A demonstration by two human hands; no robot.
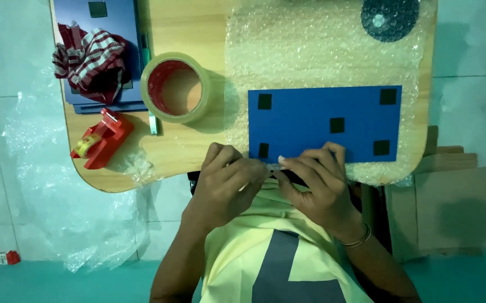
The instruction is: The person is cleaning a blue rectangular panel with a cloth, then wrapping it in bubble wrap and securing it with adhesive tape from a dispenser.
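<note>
A blue rectangular board (310,120) with several small black squares lies on a sheet of bubble wrap (321,50) on a wooden table (181,146). My left hand (229,182) and my right hand (316,182) meet at the board's near edge. Their fingers pinch the edge of the bubble wrap there, and a thin strip shows between the fingertips. What exactly the strip is cannot be made out.
A large roll of clear tape (175,87) stands left of the board. A red tape dispenser (101,139) lies near the table's left edge. A checked cloth (88,59) rests on dark blue boards (108,33). A dark disc (389,17) lies under the wrap at the back. Cardboard (456,207) sits at the right.
</note>
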